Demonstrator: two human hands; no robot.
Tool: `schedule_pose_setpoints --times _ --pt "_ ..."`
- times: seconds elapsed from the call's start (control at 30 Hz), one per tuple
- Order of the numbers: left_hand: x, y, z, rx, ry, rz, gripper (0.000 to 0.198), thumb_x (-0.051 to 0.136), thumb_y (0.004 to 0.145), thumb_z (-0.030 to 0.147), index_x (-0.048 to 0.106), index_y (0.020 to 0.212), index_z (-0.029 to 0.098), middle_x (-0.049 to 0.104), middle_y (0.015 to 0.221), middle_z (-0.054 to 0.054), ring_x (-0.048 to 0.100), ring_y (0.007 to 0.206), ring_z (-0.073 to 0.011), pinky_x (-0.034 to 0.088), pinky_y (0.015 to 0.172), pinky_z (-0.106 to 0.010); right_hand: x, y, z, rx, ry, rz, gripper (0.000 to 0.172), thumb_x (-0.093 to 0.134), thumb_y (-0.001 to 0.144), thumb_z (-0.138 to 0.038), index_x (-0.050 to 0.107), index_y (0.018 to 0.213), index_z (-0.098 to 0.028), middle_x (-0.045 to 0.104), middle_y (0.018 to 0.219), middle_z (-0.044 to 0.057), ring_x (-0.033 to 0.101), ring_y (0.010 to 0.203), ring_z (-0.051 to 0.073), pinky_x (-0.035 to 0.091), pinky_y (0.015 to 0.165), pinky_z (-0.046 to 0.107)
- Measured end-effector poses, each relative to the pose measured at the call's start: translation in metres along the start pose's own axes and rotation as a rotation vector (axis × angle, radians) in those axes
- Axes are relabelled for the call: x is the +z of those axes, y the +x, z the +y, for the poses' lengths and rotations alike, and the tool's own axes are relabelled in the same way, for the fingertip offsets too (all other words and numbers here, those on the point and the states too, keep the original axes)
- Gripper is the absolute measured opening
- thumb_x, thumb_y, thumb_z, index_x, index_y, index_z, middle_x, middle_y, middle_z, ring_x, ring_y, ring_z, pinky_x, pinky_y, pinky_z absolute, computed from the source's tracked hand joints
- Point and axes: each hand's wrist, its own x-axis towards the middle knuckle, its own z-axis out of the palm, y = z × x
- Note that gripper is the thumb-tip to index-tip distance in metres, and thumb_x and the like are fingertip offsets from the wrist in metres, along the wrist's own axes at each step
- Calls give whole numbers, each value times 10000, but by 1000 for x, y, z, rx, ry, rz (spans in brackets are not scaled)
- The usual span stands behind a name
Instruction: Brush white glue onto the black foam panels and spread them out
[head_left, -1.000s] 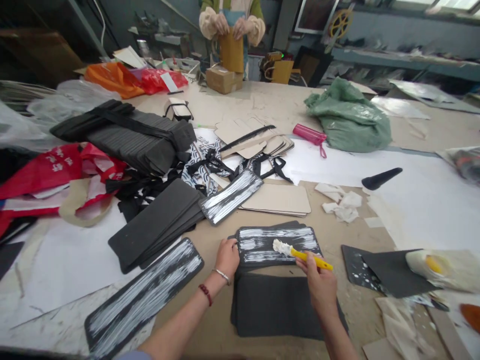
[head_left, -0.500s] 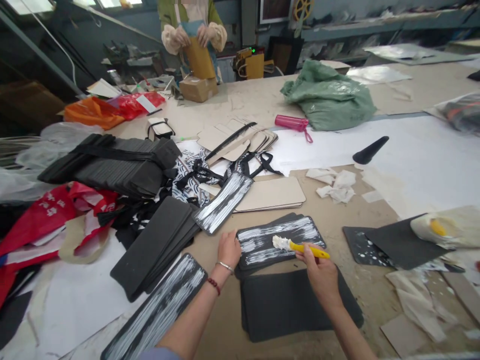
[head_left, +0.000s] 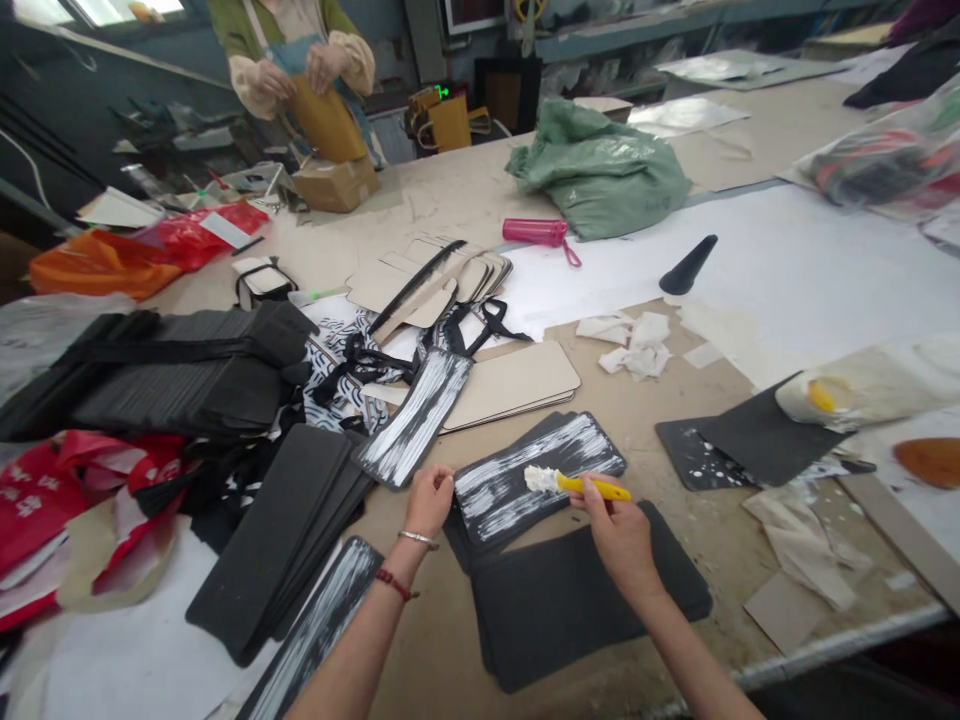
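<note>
My right hand (head_left: 616, 535) is closed round the yellow handle of a brush (head_left: 596, 488). White paste clings to the bristles, which are over a dark, round-cornered panel (head_left: 499, 487) streaked with white. My left hand (head_left: 430, 502) has its fingers curled together at that panel's left corner, seemingly pinching the edge. More dark panels lie beneath it, fanned out. Just below is a stack of plain dark panels (head_left: 570, 600). Another white-streaked panel (head_left: 415, 418) leans on beige boards at the upper left, and one more (head_left: 322, 630) lies partly under my left forearm.
Plain dark strips (head_left: 277, 530) and a strapped dark bundle (head_left: 180, 370) fill the left. A paste-smeared tub (head_left: 817, 395) lies on dark sheets at right. Farther back are a pink bottle (head_left: 534, 232), a green bag (head_left: 600, 165) and a person (head_left: 300, 70) holding brown material.
The view has swung to the right, so most things sit farther left. Both hands stay at the streaked panel, and the brush remains over its middle.
</note>
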Motion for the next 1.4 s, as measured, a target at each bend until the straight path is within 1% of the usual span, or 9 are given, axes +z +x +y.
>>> schedule_pose_setpoints --times 0.13,0.27,0.47,0.57,0.8,0.97,1.13,1.3,1.4 --pt "-8 -18 11 61 -94 -33 260 457 729 342 608 837 160 618 823 -56 558 780 -181 445 764 -319 0 0 0 -3 17 -1 390 509 774 -525 591 876 -157 636 927 103 646 667 191 545 704 349" --pt "-1 -41 13 -95 -402 -154 460 491 691 457 522 1016 133 631 826 -61 580 780 -179 460 709 -293 0 0 0 -6 21 4 389 518 770 -521 587 878 -154 641 902 105 643 664 192 548 695 350" --pt "13 -51 5 -230 -437 -207 283 503 592 453 491 602 170 492 547 29 470 525 -111 408 526 -233 9 -7 -8 -100 -9 -37 343 476 816 -473 590 891 -158 616 913 95 636 689 182 544 698 344" --pt "14 -50 2 -246 -421 -170 259 484 584 437 456 560 181 439 493 53 435 463 -97 373 488 -226 3 5 -6 -181 -77 -65 341 447 836 -458 590 895 -153 599 935 97 628 703 173 536 709 334" --pt "17 -50 -5 -237 -408 -109 269 464 596 447 503 593 181 444 474 54 456 447 -116 366 498 -244 -39 46 -4 -512 -450 172 331 415 851 -443 598 854 -166 612 835 99 584 803 219 487 772 390" --pt "22 -50 -15 -211 -349 -105 350 444 608 467 582 723 167 514 515 35 489 460 -138 394 527 -268 -6 2 -8 -653 -456 -90 268 376 881 -295 603 977 -191 595 897 103 595 819 198 518 729 330" --pt "18 -52 -12 -232 -351 -72 519 455 597 506 622 908 126 543 472 22 505 451 -166 411 524 -291 6 -32 -31 -440 -101 -270 232 436 867 -318 621 948 -204 616 893 77 615 807 178 534 730 300" --pt "-11 -27 14 -148 -416 11 458 565 555 570 660 790 188 616 548 10 549 531 -188 464 540 -301 -32 -20 -52 -6 258 -160 410 552 758 -533 650 898 -160 662 790 85 643 697 204 551 659 313" --pt "-19 9 46 -61 -383 109 488 618 542 621 652 767 189 633 619 4 582 601 -203 502 574 -320 -61 -18 -57 82 327 -168 488 536 731 -613 657 900 -172 667 719 66 646 681 211 542 664 326"
